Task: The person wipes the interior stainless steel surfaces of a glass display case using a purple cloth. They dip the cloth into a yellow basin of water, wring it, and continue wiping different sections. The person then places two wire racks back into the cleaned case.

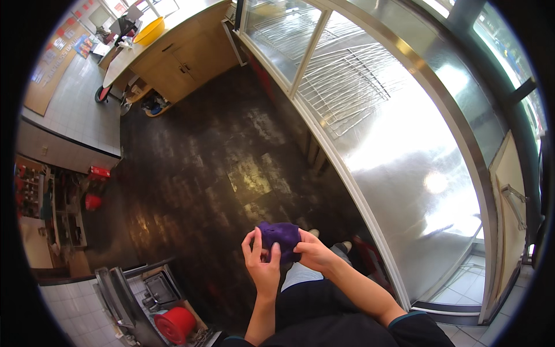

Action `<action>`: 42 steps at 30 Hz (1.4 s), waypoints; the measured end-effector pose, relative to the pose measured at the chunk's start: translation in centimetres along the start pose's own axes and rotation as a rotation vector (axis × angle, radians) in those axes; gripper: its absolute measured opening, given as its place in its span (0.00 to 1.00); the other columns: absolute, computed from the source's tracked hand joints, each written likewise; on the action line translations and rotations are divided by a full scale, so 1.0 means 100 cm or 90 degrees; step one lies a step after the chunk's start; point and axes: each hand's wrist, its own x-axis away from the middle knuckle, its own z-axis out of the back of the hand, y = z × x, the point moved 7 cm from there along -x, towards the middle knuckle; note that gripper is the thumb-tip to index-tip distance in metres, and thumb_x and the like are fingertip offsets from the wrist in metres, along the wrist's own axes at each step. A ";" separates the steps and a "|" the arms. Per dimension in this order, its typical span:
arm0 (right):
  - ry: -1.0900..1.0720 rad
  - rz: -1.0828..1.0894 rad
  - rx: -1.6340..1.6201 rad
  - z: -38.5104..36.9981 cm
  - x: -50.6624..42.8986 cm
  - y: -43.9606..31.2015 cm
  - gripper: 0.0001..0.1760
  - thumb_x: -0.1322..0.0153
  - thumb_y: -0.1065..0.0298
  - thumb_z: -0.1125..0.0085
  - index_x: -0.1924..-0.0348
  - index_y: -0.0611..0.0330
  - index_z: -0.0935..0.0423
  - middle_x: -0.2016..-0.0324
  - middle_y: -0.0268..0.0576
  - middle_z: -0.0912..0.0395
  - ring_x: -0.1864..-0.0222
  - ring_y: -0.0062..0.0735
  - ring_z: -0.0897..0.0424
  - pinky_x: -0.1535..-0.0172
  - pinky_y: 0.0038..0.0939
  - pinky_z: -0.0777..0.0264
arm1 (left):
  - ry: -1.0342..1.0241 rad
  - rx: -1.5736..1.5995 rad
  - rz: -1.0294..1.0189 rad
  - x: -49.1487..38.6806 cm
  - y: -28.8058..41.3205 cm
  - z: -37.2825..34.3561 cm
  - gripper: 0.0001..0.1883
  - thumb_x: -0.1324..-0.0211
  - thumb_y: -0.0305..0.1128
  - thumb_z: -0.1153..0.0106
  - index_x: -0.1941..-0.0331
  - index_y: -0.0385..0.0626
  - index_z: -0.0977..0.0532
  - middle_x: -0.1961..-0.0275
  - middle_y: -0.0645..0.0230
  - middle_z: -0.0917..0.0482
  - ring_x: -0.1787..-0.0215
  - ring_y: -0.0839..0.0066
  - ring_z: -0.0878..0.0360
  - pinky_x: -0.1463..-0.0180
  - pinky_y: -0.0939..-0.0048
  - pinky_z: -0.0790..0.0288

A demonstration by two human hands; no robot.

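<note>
A bunched purple cloth [281, 239] is held up in front of my body, above the dark floor. My left hand [263, 252] grips its left side, with the thumb on the near face and the fingers spread along the edge. On the cloth's right side, my right hand [313, 251] pinches it between thumb and fingers. The hands are a short way apart, with the cloth between them. Part of the cloth is hidden behind the fingers.
To my right stands a glass-fronted metal display case [390, 173] with wire racks [347, 82]. A wooden counter [173, 69] bearing a yellow basin [149, 31] is at the far left. A red bucket [175, 325] sits at lower left, near a metal sink [160, 287]. Worn dark flooring [195, 165] lies between.
</note>
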 end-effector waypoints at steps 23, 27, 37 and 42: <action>0.449 0.376 0.161 0.110 0.217 -0.113 0.07 0.28 0.75 0.47 0.58 0.57 0.32 0.67 0.32 0.26 0.63 0.18 0.27 0.57 0.22 0.31 | -0.489 0.270 0.084 0.049 0.066 -0.193 0.12 0.38 0.23 0.46 0.51 0.40 0.26 0.64 0.75 0.24 0.64 0.88 0.31 0.61 0.86 0.36; 0.772 0.491 0.224 0.161 0.318 -0.149 0.08 0.29 0.76 0.47 0.57 0.58 0.31 0.66 0.35 0.24 0.63 0.20 0.25 0.57 0.22 0.30 | -0.531 0.233 -0.016 0.053 0.088 -0.231 0.16 0.39 0.22 0.48 0.46 0.40 0.30 0.58 0.69 0.23 0.60 0.83 0.26 0.61 0.84 0.34; 1.372 0.190 0.744 0.251 0.505 -0.119 0.13 0.28 0.65 0.47 0.55 0.64 0.26 0.64 0.55 0.19 0.63 0.54 0.19 0.58 0.42 0.27 | -0.549 0.060 0.053 0.045 0.023 -0.231 0.14 0.36 0.25 0.53 0.48 0.38 0.29 0.59 0.67 0.21 0.59 0.79 0.22 0.56 0.81 0.33; 1.379 0.042 0.532 0.348 0.404 -0.038 0.16 0.31 0.69 0.50 0.52 0.66 0.28 0.63 0.62 0.21 0.56 0.59 0.22 0.50 0.54 0.33 | -0.547 0.040 0.094 0.045 0.004 -0.213 0.13 0.36 0.24 0.53 0.49 0.38 0.28 0.55 0.68 0.22 0.59 0.79 0.22 0.58 0.80 0.33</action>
